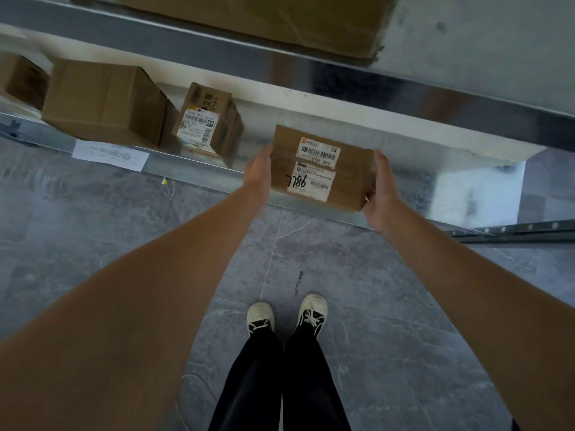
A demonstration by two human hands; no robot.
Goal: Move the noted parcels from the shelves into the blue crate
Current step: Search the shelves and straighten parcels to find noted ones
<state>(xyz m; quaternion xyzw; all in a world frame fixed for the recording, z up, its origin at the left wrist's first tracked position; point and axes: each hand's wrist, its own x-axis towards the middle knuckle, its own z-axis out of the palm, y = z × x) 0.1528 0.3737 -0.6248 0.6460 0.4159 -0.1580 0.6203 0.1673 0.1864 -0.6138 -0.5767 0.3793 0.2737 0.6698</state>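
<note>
The parcel (323, 169) sits centre frame, right of middle, at the front lip of the lower shelf (342, 113), and you have it clamped between both hands: left hand (259, 172) flat on its left end, right hand (381, 188) wrapped round the right end with the thumb on the near corner. Neither grip is spread free; both press on cardboard. Keep the squeeze even and lift level, clear the metal shelf edge (199, 169) before pulling back, and don't let it tip toward you. The blue crate is not in view, so you'll likely have to turn to find it. The parcel is plain brown corrugated card, a flat rectangular shape, taped, with two white barcode labels (314, 166) and a handwritten number. It looks light and rigid, but the tape may be slick. To the left stand a small labelled box (211, 119) and a bigger plain carton (105, 101). A paper slip (110, 154) hangs on the edge, with grey stone-look floor tiles (93, 213) below.
</note>
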